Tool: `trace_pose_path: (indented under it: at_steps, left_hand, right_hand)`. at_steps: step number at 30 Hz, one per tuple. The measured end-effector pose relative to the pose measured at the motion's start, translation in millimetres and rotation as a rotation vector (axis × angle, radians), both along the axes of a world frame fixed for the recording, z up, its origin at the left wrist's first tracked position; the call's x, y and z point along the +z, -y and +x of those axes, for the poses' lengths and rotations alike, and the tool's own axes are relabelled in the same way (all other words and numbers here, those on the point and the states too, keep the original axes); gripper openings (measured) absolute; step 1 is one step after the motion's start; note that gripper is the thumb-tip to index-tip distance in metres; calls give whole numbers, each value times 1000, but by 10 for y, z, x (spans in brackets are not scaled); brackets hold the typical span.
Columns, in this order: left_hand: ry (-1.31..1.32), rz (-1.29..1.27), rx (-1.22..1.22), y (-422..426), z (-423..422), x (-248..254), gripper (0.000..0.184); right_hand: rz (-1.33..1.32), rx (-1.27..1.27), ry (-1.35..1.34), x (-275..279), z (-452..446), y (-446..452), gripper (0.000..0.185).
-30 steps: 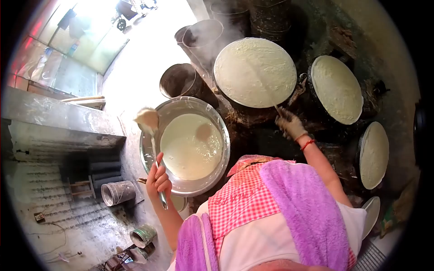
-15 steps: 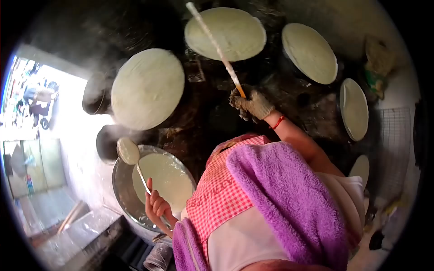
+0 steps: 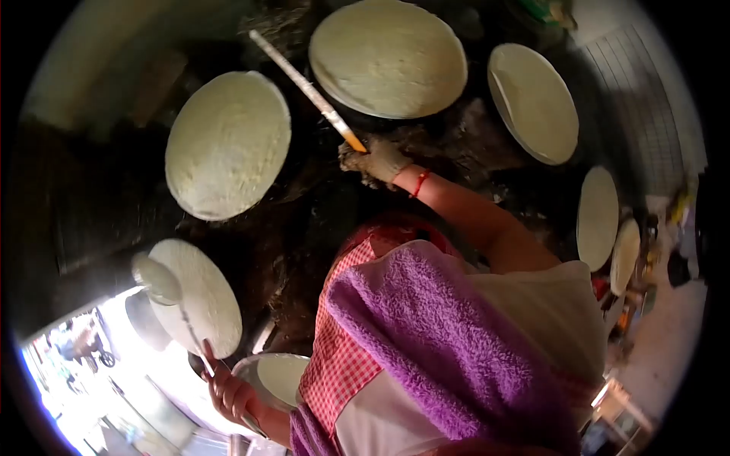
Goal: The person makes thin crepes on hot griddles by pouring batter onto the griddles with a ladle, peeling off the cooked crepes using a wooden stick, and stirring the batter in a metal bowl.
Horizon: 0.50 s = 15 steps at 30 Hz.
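Observation:
My left hand [image 3: 230, 391] is wrapped around the thin handle of a ladle [image 3: 158, 281]. The ladle's bowl is coated pale and sits at the edge of a round pale sheet [image 3: 199, 300] on the left. My right hand [image 3: 376, 161] wears a dirty work glove and grips a long stick [image 3: 304, 87], orange near the hand and caked with white beyond it. That stick points up and left, between a round pale surface [image 3: 228, 144] and a larger one [image 3: 388, 59]. Below, beside my left forearm, a metal basin [image 3: 247, 370] of creamy white liquid [image 3: 281, 378] is partly hidden by my body.
More round pale surfaces stand at the upper right [image 3: 534, 104] and right [image 3: 598, 219]. Around them the worktop [image 3: 471, 140] is dark and stained. A wire rack [image 3: 639, 106] leans at the right wall. A purple towel [image 3: 441, 342] hangs over my checked apron [image 3: 342, 327].
The view has turned, so the bright doorway and basin sit lower. The ladle has gone from over the basin to the left round sheet. My right hand still grips the stick.

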<state>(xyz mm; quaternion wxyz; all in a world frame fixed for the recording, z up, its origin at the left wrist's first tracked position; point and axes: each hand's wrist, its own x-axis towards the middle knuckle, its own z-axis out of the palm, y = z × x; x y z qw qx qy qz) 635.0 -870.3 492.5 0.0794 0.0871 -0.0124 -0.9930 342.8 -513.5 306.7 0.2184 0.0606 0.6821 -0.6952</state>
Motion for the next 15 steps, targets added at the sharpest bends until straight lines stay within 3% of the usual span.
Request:
trace_pose_path:
  at_steps: [2, 3, 4, 5, 6, 7, 9, 11, 15]
  left_hand:
    - [146, 117, -77, 32, -256, -15, 59]
    - [220, 178, -139, 68, -375, -49, 58]
    - [304, 246, -222, 188, -602, -40, 57]
    - [251, 187, -310, 245, -568, -126, 56]
    - [363, 84, -368, 139, -721, -107, 56]
    - [364, 68, -427, 135, -892, -134, 56]
    - [250, 247, -565, 125, -1097, -310, 55]
    - [140, 387, -622, 33, -1131, -446, 54]
    - [15, 337, -629, -317, -1349, -360, 54]
  right_hand:
    - [191, -20, -19, 122, 83, 1, 28]
    - [-32, -74, 16, 0, 186, -17, 32]
    - [99, -51, -19, 6, 204, -32, 35]
    - [353, -109, -138, -43, 388, -122, 37]
    - [601, -156, -233, -168, 509, -210, 38]
    - [306, -116, 49, 55, 722, -375, 45]
    - [423, -282, -284, -323, 1208, -650, 51]
    - [640, -238, -45, 191, 1537, -813, 54]
    - [924, -204, -211, 325, 1694, -1012, 52]
